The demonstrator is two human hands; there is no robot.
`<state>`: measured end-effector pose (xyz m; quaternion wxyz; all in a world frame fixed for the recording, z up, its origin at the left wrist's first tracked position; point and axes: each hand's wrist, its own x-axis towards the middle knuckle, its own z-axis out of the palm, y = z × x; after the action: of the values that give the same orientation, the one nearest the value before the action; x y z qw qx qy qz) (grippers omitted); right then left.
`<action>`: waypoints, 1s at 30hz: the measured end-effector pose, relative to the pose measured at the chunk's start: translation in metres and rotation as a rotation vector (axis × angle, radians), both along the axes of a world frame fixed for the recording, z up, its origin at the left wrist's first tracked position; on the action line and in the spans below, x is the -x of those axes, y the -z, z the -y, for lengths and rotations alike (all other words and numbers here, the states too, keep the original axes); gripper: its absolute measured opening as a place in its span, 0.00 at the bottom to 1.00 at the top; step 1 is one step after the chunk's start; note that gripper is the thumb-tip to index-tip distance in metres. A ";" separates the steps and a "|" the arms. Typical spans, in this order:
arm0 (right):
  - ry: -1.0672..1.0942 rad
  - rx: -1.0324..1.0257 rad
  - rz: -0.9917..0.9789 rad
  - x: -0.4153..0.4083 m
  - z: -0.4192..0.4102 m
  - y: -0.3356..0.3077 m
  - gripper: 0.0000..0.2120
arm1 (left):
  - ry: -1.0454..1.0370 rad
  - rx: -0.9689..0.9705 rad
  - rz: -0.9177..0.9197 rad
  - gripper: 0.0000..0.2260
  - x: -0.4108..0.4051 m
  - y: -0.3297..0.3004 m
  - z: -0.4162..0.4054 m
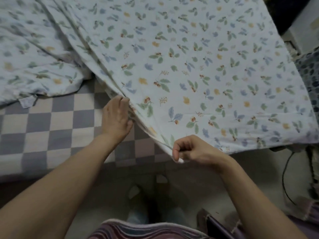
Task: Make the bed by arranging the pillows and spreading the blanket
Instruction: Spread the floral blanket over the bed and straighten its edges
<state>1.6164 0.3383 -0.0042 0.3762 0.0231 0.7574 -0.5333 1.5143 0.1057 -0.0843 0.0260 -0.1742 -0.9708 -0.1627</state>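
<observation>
Closest to us, our striped garment (138, 230) is showing at the bottom edge, and below it our feet (138, 192) on the pale floor (198, 183) are too dim and blurred to make out well. We are reaching both bare arms over the bed: our right hand (191, 149) is clenching round the near corner of the floral blanket (198, 75), thumb and curled fingers pinching the fabric, while our left hand (117, 116) is gripping the blanket's folded edge further up, its fingertips tucking under the cloth where we cannot see them. That blanket is lying flat across the right part of the bed and bunching into folds at the upper left, leaving the checkered sheet (43, 135) bare at the left. We cannot tell whether a pillow is lying under the rumpled part. At the right edge a black cable (285, 178) and a dark patterned cloth (309, 69) are being cut off by the frame
</observation>
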 end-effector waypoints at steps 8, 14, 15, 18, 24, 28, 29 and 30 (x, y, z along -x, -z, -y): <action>0.072 0.030 0.011 0.000 -0.015 -0.015 0.19 | -0.508 -0.235 0.133 0.18 0.030 -0.011 -0.024; 0.058 0.038 0.025 0.000 -0.014 -0.018 0.19 | -0.944 -1.361 1.147 0.16 0.050 -0.015 -0.035; 0.057 0.027 0.027 0.000 -0.013 -0.017 0.19 | -0.957 -1.438 1.133 0.15 0.056 -0.017 -0.035; 0.048 -0.040 0.043 0.000 -0.016 -0.014 0.20 | -1.018 -1.520 1.099 0.12 0.063 -0.023 -0.024; -0.128 -0.450 0.022 0.009 -0.003 0.032 0.19 | -1.009 -0.707 0.351 0.14 -0.013 -0.032 0.021; -0.276 -0.578 0.063 0.021 0.040 0.076 0.16 | -0.946 -0.375 0.453 0.11 -0.088 -0.018 0.067; -0.325 -0.617 0.036 0.024 0.052 0.081 0.15 | -0.941 -0.264 0.485 0.12 -0.102 -0.013 0.082; -0.385 -0.651 0.000 0.026 0.068 0.083 0.13 | -0.956 -0.161 0.511 0.12 -0.117 -0.011 0.101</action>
<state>1.5903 0.2703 -0.0873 0.4425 -0.0016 0.8777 -0.1843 1.6310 0.0045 -0.0737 -0.1263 0.3339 -0.9017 -0.2439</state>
